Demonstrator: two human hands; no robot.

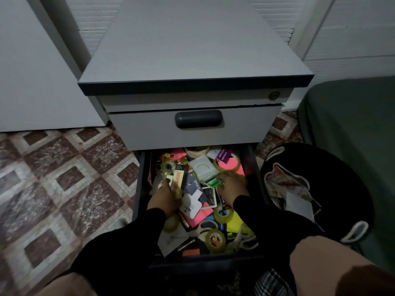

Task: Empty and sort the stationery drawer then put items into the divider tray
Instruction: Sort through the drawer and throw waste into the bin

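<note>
The dark lower drawer (140, 184) of a grey cabinet stands pulled out, crammed with stationery: tape rolls (222, 214), pink and yellow sticky notes (234, 224), cards and small packets. Both my hands are inside it. My left hand (164, 194) grips a long yellow box (178, 178) with red lettering near the drawer's left side. My right hand (233, 185) lies over the clutter on the right, fingers curled at a small green packet (212, 183). No divider tray is in view.
The grey cabinet (192, 50) has a shut upper drawer with a dark handle (198, 119) right above the open one. Patterned brown floor tiles (64, 178) lie left. A black bag with white cord (310, 189) and a green seat sit right. My knees frame the bottom.
</note>
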